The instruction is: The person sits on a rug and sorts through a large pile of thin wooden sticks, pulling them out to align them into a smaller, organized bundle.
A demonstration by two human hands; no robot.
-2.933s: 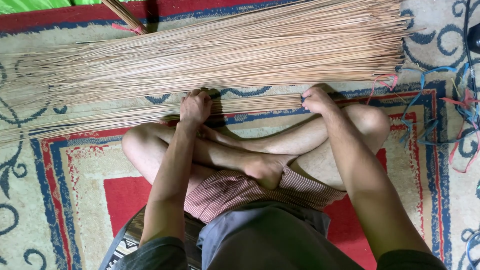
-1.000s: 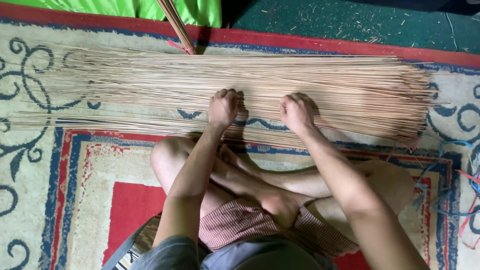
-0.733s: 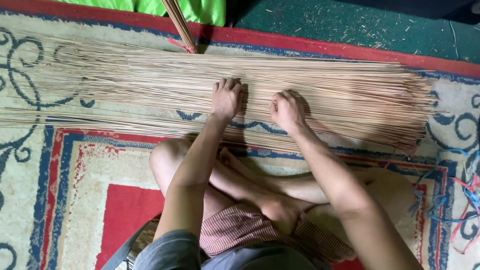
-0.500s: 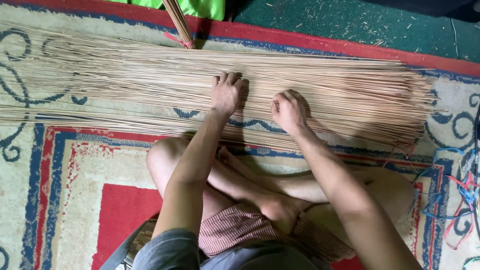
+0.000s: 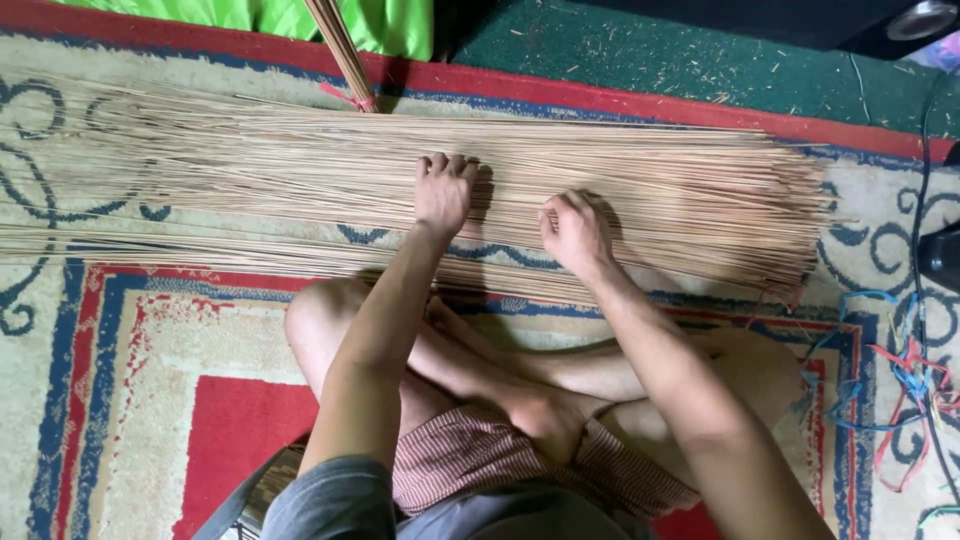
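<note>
Since the earlier frame, my left hand [image 5: 443, 190] has slid farther onto the thin sticks [image 5: 650, 190], fingers flat; my right hand [image 5: 575, 232] is curled, pinching a few. Patterned rug [image 5: 150, 400] underfoot, green floor [image 5: 640, 50] at 12 o'clock. Stick layer runs 9 to 3 o'clock, ends at 3.

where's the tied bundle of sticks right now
Head view, top centre: the tied bundle leans in over the rug's red border, beside the green cloth.
</note>
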